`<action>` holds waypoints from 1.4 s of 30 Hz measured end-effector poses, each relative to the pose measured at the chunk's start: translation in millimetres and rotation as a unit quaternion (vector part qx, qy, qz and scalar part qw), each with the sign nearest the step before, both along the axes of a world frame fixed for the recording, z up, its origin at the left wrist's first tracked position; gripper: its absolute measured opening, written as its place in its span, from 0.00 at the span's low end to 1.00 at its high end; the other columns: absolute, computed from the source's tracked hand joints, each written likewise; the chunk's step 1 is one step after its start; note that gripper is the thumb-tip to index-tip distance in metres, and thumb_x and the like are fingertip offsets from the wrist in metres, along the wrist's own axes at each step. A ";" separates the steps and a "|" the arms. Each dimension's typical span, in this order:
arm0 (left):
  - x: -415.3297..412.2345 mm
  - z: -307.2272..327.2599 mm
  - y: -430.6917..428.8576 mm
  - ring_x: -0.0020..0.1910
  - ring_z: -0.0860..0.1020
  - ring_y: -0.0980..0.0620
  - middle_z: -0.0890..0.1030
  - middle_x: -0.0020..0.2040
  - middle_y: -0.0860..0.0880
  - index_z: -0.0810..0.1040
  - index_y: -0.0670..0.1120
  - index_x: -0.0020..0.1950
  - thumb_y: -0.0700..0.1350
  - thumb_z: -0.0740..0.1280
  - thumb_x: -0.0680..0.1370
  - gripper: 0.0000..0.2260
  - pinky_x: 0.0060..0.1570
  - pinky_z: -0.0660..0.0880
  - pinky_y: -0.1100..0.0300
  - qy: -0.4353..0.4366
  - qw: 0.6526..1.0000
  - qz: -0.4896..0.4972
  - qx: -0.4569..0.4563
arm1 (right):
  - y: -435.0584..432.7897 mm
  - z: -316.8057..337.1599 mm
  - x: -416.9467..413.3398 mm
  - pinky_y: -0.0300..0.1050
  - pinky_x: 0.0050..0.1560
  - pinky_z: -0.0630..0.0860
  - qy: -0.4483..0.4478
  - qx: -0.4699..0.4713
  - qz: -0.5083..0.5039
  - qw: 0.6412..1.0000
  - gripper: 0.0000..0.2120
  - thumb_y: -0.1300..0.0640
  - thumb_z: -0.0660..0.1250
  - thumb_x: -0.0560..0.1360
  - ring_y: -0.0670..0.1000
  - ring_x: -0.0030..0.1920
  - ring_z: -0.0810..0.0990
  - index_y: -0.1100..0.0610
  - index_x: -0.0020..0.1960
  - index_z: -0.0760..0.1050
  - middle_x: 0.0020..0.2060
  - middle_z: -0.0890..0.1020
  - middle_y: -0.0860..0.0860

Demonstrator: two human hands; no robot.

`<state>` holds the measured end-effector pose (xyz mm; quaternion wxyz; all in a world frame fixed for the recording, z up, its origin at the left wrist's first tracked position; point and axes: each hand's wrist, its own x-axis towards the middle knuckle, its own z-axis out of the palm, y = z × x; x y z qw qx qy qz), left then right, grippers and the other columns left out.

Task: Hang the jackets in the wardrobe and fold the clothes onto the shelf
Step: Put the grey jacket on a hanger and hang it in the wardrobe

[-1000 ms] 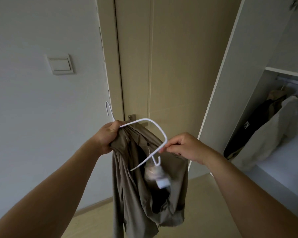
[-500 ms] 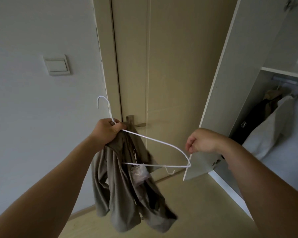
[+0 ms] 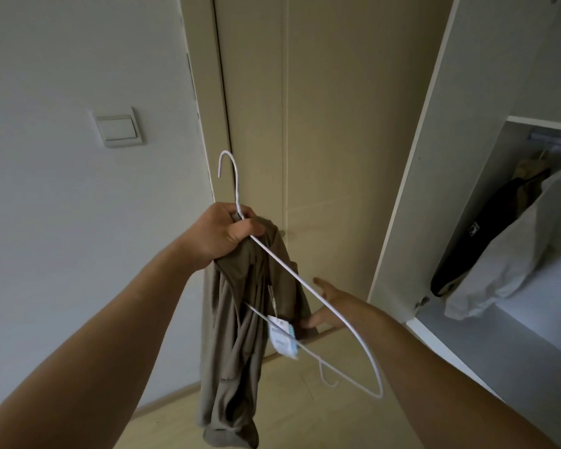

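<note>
Fingers clench hanger and jacket.

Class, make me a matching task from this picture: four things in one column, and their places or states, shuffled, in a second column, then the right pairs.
Things:
1. thin white wire hanger
2. olive-brown jacket
3. right hand
4. pale grey garment

States:
A. hangs inside the open wardrobe
B. dangles bunched below the left hand
C. fingers spread, reaching toward the jacket
D. hook points up above the fist

Pairs: 1-D, 2-B, 3-C, 4-A
</note>
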<state>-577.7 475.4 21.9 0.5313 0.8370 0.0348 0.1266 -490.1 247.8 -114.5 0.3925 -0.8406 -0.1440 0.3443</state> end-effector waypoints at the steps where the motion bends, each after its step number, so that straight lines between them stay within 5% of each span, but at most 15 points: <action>1: -2.2 1.1 2.4 0.34 0.75 0.50 0.77 0.33 0.44 0.81 0.40 0.36 0.48 0.71 0.65 0.11 0.38 0.72 0.57 -0.002 1.000 0.002 -0.007 | 1.6 -10.4 -0.5 0.52 0.68 0.72 0.068 0.047 0.007 0.997 0.51 0.54 0.84 0.58 0.54 0.64 0.78 0.43 0.76 0.63 0.68 0.75 0.54; 4: -8.6 1.5 9.6 0.33 0.76 0.52 0.78 0.32 0.46 0.82 0.45 0.33 0.48 0.71 0.66 0.07 0.35 0.73 0.61 0.000 1.000 0.017 -0.017 | 6.2 -35.1 -6.0 0.56 0.63 0.77 0.183 0.131 0.046 0.973 0.28 0.50 0.84 0.59 0.56 0.55 0.84 0.50 0.57 0.82 0.55 0.85 0.56; 7: -14.2 -3.2 17.8 0.33 0.76 0.54 0.78 0.31 0.49 0.82 0.49 0.31 0.48 0.70 0.66 0.05 0.35 0.73 0.61 0.004 0.999 0.038 -0.021 | 9.0 -37.9 -6.0 0.55 0.62 0.77 0.153 0.174 -0.020 0.973 0.13 0.55 0.77 0.69 0.58 0.54 0.84 0.57 0.51 0.83 0.50 0.85 0.58; 9: -17.1 -8.8 25.5 0.35 0.76 0.52 0.78 0.32 0.48 0.82 0.49 0.31 0.47 0.71 0.67 0.05 0.37 0.73 0.59 0.011 0.998 0.051 -0.024 | 6.6 -26.0 2.6 0.48 0.49 0.81 0.112 0.208 -0.079 0.968 0.05 0.60 0.70 0.77 0.52 0.44 0.86 0.61 0.51 0.80 0.42 0.87 0.54; 11: -17.9 -16.8 34.8 0.36 0.76 0.51 0.79 0.32 0.48 0.82 0.49 0.31 0.43 0.72 0.71 0.08 0.39 0.74 0.58 0.020 0.997 0.073 -0.016 | 2.1 -6.5 14.2 0.44 0.37 0.80 0.026 0.218 -0.135 0.966 0.08 0.61 0.63 0.82 0.52 0.37 0.84 0.66 0.54 0.77 0.40 0.85 0.57; 14: -16.7 -30.2 46.7 0.34 0.78 0.53 0.81 0.31 0.50 0.84 0.49 0.32 0.41 0.72 0.74 0.10 0.37 0.75 0.61 0.034 0.992 0.122 -0.020 | -3.1 28.6 23.0 0.51 0.44 0.77 -0.150 0.174 -0.157 0.961 0.11 0.54 0.59 0.83 0.57 0.44 0.80 0.61 0.54 0.75 0.47 0.82 0.62; 18: -12.0 -41.3 54.2 0.33 0.81 0.55 0.83 0.32 0.51 0.85 0.48 0.35 0.42 0.73 0.73 0.07 0.34 0.75 0.65 0.034 0.983 0.176 -0.021 | -20.5 82.8 18.6 0.46 0.55 0.77 -0.161 0.086 -0.014 0.983 0.33 0.31 0.76 0.61 0.50 0.52 0.82 0.50 0.58 0.76 0.51 0.83 0.47; 21: -4.4 -45.2 53.4 0.35 0.80 0.52 0.83 0.33 0.50 0.84 0.48 0.36 0.43 0.74 0.73 0.06 0.36 0.74 0.63 0.036 0.981 0.191 0.019 | -27.4 104.1 19.7 0.45 0.55 0.77 -0.250 -0.121 0.085 0.957 0.32 0.49 0.83 0.62 0.49 0.52 0.80 0.51 0.62 0.74 0.53 0.81 0.46; 24: 5.7 -48.6 49.7 0.37 0.79 0.52 0.82 0.35 0.49 0.83 0.49 0.35 0.44 0.74 0.73 0.06 0.38 0.74 0.60 0.033 0.978 0.188 0.086 | -30.9 117.0 20.5 0.43 0.46 0.77 -0.311 -0.166 0.032 0.935 0.15 0.53 0.77 0.71 0.50 0.45 0.81 0.54 0.54 0.78 0.47 0.82 0.50; 30: 25.3 -55.4 49.4 0.34 0.77 0.58 0.80 0.32 0.53 0.80 0.52 0.33 0.46 0.75 0.73 0.09 0.33 0.69 0.64 0.020 0.975 0.189 0.118 | -38.7 115.3 18.9 0.45 0.41 0.80 -0.227 -0.007 -0.122 0.966 0.05 0.55 0.74 0.75 0.52 0.38 0.84 0.56 0.45 0.80 0.38 0.85 0.53; 34: 41.2 -62.5 49.0 0.37 0.80 0.47 0.82 0.34 0.45 0.82 0.43 0.37 0.47 0.74 0.74 0.10 0.36 0.71 0.58 0.018 0.974 0.184 0.130 | -32.4 113.6 17.0 0.44 0.35 0.82 -0.088 0.220 -0.248 0.939 0.06 0.62 0.72 0.76 0.47 0.35 0.85 0.53 0.47 0.78 0.39 0.85 0.50; 39: 59.4 -67.1 44.1 0.37 0.79 0.44 0.78 0.31 0.49 0.80 0.45 0.36 0.52 0.72 0.75 0.12 0.35 0.67 0.58 0.015 0.961 0.207 0.184 | -35.7 125.6 24.9 0.42 0.45 0.78 -0.202 0.105 -0.222 0.948 0.07 0.61 0.74 0.71 0.50 0.44 0.83 0.51 0.45 0.80 0.43 0.84 0.49; 42: 68.7 -69.6 36.6 0.31 0.72 0.49 0.72 0.28 0.54 0.73 0.50 0.32 0.52 0.72 0.74 0.15 0.30 0.62 0.59 0.001 0.956 0.200 0.214 | -38.5 134.6 29.4 0.43 0.43 0.76 -0.255 0.042 -0.228 0.939 0.05 0.57 0.73 0.69 0.50 0.43 0.81 0.55 0.45 0.81 0.40 0.83 0.51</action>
